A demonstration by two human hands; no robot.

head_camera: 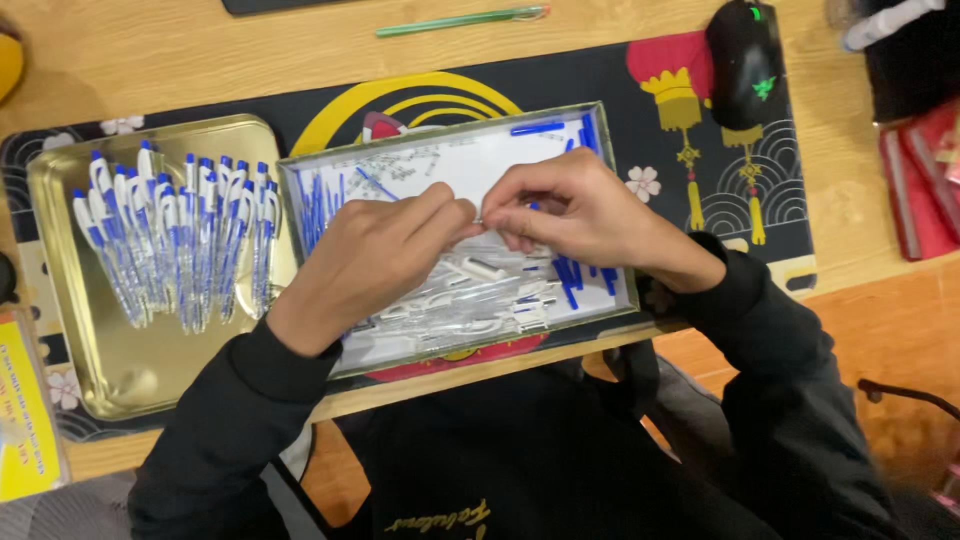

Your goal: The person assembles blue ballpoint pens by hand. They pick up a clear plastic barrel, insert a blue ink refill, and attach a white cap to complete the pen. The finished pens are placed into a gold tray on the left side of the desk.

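Note:
My left hand (375, 255) and my right hand (575, 212) meet over a shallow white-lined box (455, 160), fingertips pinched together on a small pen part that I can barely see between them. The box holds loose pen parts (500, 290): clear barrels, white clips, blue refills and tips. To the left, a gold metal tray (125, 370) carries a row of several assembled white-and-blue pens (175, 235). Both of my sleeves are black.
A black desk mat with yellow and red lantern print (690, 90) lies under box and tray. A black computer mouse (745, 65) sits at the upper right, a green pen (465, 18) at the top, red booklets (920, 180) at the right, a yellow packet (25, 420) at the lower left.

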